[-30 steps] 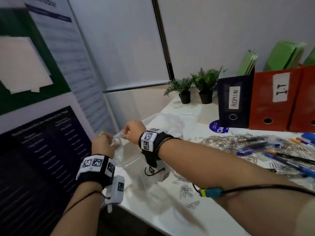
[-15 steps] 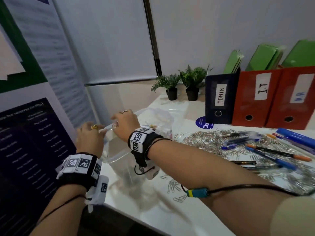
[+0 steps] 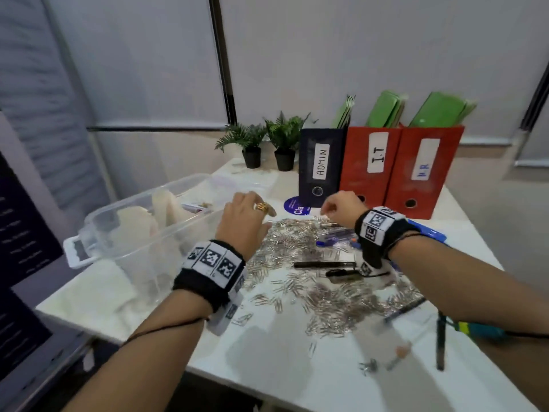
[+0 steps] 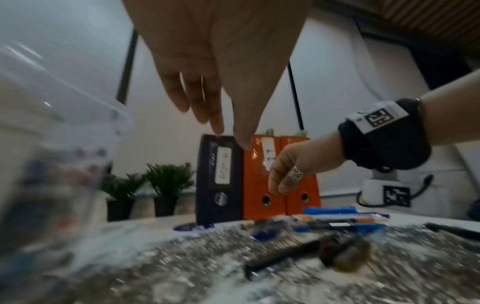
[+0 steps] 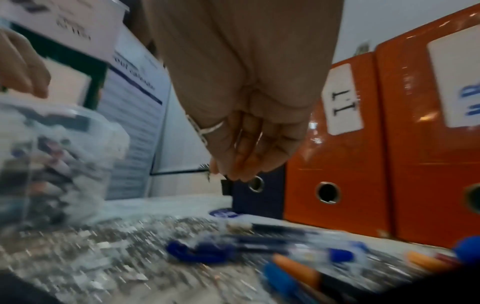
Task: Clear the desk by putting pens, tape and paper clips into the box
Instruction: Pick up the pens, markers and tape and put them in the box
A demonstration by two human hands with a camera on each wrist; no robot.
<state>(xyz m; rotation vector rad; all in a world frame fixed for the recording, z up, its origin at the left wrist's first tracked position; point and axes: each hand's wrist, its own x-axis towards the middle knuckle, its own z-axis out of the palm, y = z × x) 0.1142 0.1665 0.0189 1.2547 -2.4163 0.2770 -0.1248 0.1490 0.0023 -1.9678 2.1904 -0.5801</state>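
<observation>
**Two hands above paper clips on a white bench**

A clear plastic box [image 3: 142,230] is seen at nine o'clock on the bench [image 3: 285,367]. The left hand [image 3: 243,224] is held beside it, fingers [image 4: 205,102] straight and holding nothing. At one o'clock, the right hand [image 3: 341,208] is raised, fingers [image 5: 249,152] loosely curled and empty. Paper clips [image 3: 326,295] and pens [image 3: 329,264] are scattered at centre.
</observation>
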